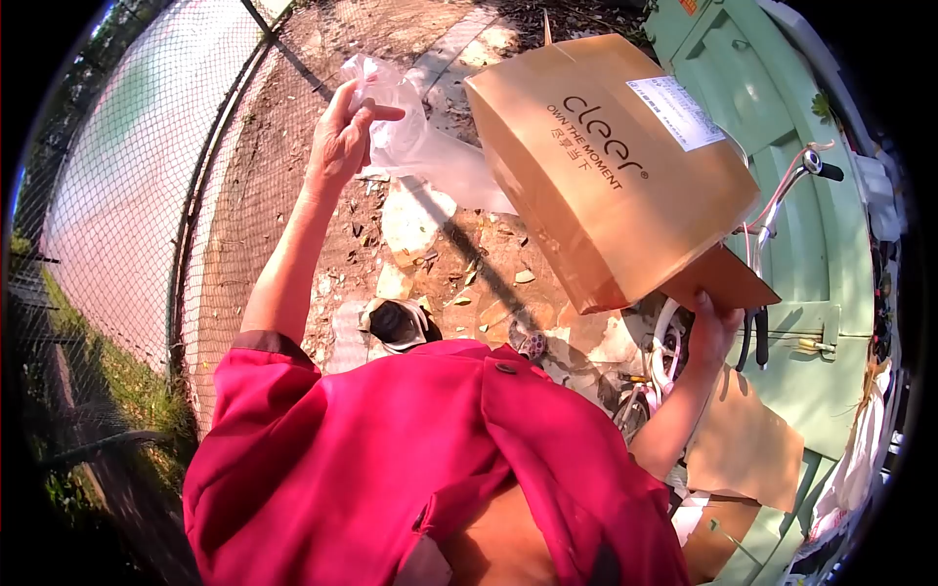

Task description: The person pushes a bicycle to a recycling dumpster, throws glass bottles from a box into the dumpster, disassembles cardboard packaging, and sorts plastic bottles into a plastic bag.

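A large brown cardboard box (606, 176), printed "cleer" and bearing a white label, is tilted in front of me. My right hand (713, 327) grips its open flap (728, 278) from below. Up at the left, my left hand (342, 137) pinches a clear plastic bag (401, 132), with one finger stretched out to the right. The crumpled bag trails from that hand toward the box's left side, where its far end is partly hidden behind the cardboard.
Green metal panels (791, 195) line the right side. By them stands a bicycle, its handlebar (782, 200) sticking up close to the box. Flattened cardboard (747, 439) lies at lower right. A mesh fence (127, 195) runs along the left. Leaves and stones litter the ground (469, 293).
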A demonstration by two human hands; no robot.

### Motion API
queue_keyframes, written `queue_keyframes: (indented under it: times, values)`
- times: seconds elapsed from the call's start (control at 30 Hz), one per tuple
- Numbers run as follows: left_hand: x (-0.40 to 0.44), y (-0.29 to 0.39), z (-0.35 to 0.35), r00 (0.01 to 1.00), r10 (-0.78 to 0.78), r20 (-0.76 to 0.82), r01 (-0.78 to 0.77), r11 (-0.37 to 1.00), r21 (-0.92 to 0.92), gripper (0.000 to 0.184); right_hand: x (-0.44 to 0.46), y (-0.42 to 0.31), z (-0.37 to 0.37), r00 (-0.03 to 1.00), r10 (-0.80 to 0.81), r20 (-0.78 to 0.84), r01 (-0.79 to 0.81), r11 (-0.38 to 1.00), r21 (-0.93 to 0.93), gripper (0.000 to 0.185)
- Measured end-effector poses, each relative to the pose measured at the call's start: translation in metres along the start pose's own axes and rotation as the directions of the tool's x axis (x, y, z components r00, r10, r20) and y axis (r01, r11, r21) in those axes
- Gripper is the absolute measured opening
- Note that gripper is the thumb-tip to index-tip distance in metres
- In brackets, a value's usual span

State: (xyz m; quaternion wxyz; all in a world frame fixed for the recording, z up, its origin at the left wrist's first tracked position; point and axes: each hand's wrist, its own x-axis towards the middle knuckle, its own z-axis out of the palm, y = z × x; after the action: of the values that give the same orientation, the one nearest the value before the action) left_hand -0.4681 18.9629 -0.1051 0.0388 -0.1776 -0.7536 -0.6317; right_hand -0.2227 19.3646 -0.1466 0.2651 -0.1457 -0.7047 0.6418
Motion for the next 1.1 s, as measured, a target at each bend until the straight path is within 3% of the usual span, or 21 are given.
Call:
queue_keyframes:
  times: [0.1, 0.23, 0.33, 0.37, 0.43, 0.47, 0.57, 0.7, 0.73, 0.83, 0.87, 0.93, 1.03, 1.1]
  values:
    - [-0.006, -0.026, -0.002, 0.994, -0.044, 0.096, 0.063, 0.978, -0.201, 0.025, 0.002, 0.008, -0.006, 1.000, -0.025, 0.005, 0.023, 0.985, 0.172, 0.052]
    - [-0.017, -0.031, 0.013, 0.988, -0.112, 0.109, 0.145, 0.912, -0.385, 0.021, 0.002, -0.002, 0.000, 0.999, 0.007, 0.033, -0.019, 0.920, 0.392, 0.052]
    - [-0.023, -0.035, 0.021, 0.985, -0.116, 0.125, 0.162, 0.869, -0.467, 0.020, 0.000, -0.010, -0.002, 0.995, 0.058, 0.087, -0.087, 0.923, 0.375, 0.052]
    - [-0.025, -0.034, 0.022, 0.983, -0.132, 0.128, 0.178, 0.860, -0.479, 0.020, 0.000, -0.014, -0.003, 0.994, 0.010, 0.113, -0.045, 0.950, 0.309, 0.052]
    - [-0.028, -0.037, 0.022, 0.982, -0.153, 0.109, 0.186, 0.876, -0.445, 0.021, -0.004, -0.024, -0.002, 0.982, -0.081, 0.169, 0.049, 0.982, 0.182, 0.051]
    - [-0.029, -0.037, 0.022, 0.981, -0.164, 0.101, 0.192, 0.885, -0.425, 0.021, -0.007, -0.030, -0.001, 0.991, -0.053, 0.122, 0.039, 0.992, 0.118, 0.050]
    - [-0.027, -0.033, 0.020, 0.980, -0.195, 0.040, 0.199, 0.966, -0.164, 0.024, -0.011, -0.041, -0.018, 0.985, -0.017, 0.170, 0.013, 1.000, 0.027, 0.048]
    - [-0.028, -0.019, 0.016, 0.974, -0.213, 0.073, 0.220, 0.968, -0.117, 0.023, -0.022, -0.032, -0.056, 0.979, -0.090, 0.183, 0.092, 0.996, -0.004, 0.051]
    - [-0.029, -0.017, 0.015, 0.978, -0.179, 0.103, 0.191, 0.973, -0.130, 0.025, -0.028, -0.034, -0.052, 0.993, -0.079, 0.087, 0.073, 0.995, 0.067, 0.055]
    - [-0.033, -0.002, 0.011, 0.982, -0.144, 0.119, 0.155, 0.984, -0.090, 0.028, -0.039, -0.049, -0.036, 0.991, -0.136, -0.015, 0.136, 0.976, 0.169, 0.046]
    - [-0.033, 0.003, 0.009, 0.985, -0.129, 0.113, 0.140, 0.986, -0.090, 0.028, -0.041, -0.054, -0.028, 0.983, -0.185, -0.014, 0.185, 0.968, 0.172, 0.029]
    - [-0.032, 0.010, 0.003, 0.990, -0.098, 0.099, 0.107, 0.990, -0.091, 0.029, -0.029, -0.030, -0.058, 0.959, -0.281, 0.038, 0.284, 0.945, -0.164, 0.016]
    - [-0.025, 0.019, -0.009, 0.998, -0.050, 0.045, 0.053, 0.997, -0.064, 0.031, -0.026, -0.031, -0.052, 0.965, -0.248, 0.089, 0.262, 0.935, -0.238, 0.013]
    - [-0.024, 0.037, -0.014, 0.999, -0.004, 0.039, 0.008, 0.995, -0.097, 0.033, -0.019, -0.039, -0.036, 0.944, -0.233, 0.233, 0.254, 0.965, -0.063, 0.012]
